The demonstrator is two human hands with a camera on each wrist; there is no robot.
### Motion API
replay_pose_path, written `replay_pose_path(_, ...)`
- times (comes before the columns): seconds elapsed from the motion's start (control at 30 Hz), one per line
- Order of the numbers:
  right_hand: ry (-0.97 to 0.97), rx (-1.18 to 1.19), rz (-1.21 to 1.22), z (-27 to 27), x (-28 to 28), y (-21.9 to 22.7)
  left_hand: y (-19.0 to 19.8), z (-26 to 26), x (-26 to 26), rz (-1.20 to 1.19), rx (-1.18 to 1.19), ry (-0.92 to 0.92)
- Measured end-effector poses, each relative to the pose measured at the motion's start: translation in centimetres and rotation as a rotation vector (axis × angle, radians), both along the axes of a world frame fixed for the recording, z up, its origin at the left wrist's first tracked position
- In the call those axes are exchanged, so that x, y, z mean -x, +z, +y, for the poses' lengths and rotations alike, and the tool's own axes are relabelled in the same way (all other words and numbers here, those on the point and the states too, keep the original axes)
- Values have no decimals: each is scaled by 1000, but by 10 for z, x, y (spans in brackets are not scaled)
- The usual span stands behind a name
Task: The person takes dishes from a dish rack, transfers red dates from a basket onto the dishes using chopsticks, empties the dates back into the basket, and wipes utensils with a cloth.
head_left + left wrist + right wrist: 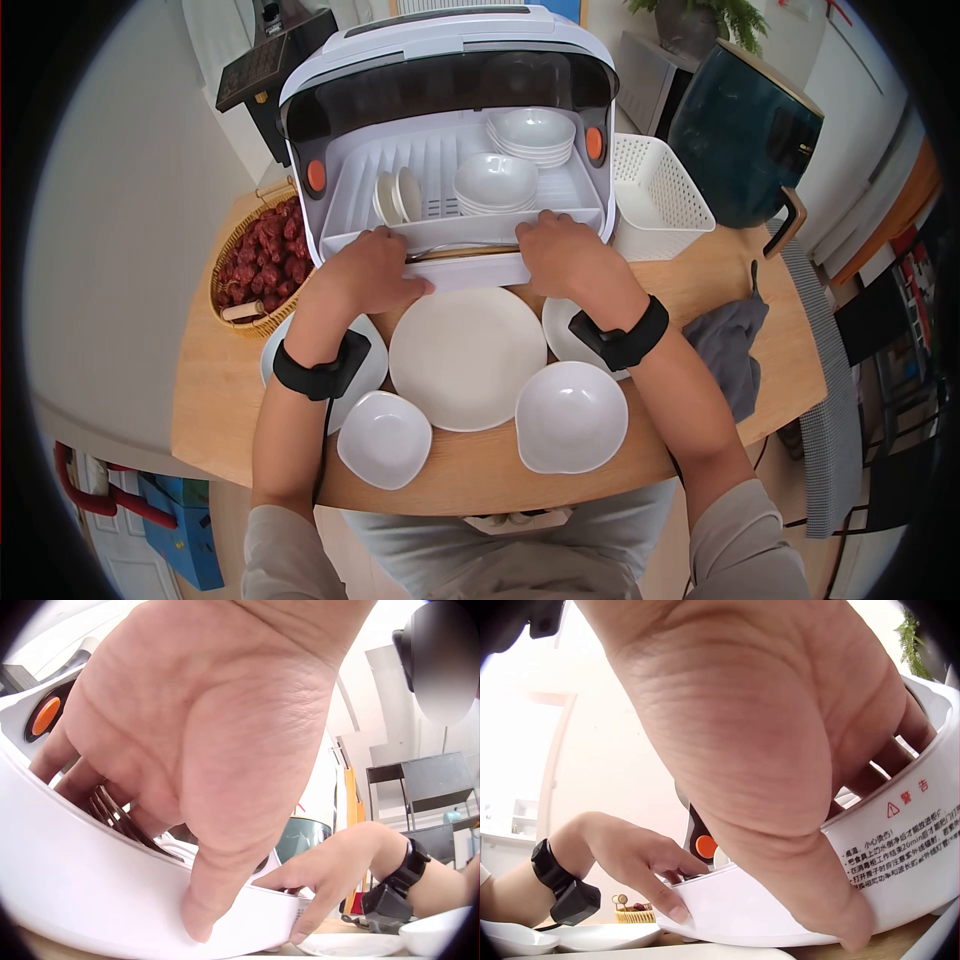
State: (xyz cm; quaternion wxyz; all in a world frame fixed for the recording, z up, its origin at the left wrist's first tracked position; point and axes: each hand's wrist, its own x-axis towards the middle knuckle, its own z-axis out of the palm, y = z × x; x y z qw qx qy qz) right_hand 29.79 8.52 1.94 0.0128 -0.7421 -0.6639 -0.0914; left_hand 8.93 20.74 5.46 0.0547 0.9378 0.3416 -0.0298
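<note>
A white dish sterilizer cabinet (470, 272) stands with its dark lid raised at the table's far side. My left hand (368, 270) grips its front wall near the left end, fingers over the rim and thumb (204, 911) on the outer face. Likewise, my right hand (568, 258) holds the same wall farther right, its thumb (847, 919) outside beside printed warning text. Between the hands, chopsticks (470, 254) and metal cutlery (450, 244) lie in the front trough. Stacked white bowls (495, 180) and two small upright dishes (407, 195) sit on the rack behind.
Before the cabinet lie a large round plate (468, 360), a squarish bowl (385, 440) and a spouted bowl (572, 418). A basket of red packets (268, 262) stands left. At right are a white perforated basket (660, 195), a green air fryer (745, 135) and a grey cloth (728, 350).
</note>
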Motion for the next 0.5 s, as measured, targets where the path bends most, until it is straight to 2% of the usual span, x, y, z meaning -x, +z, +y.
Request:
replay_pose_path(0.3, 32, 65, 103, 3, -6, 15, 5, 0, -2, 90, 27, 16)
replay_pose_path(0.5, 72, 79, 123, 4, -10, 16, 0, 2, -1, 15, 14, 9)
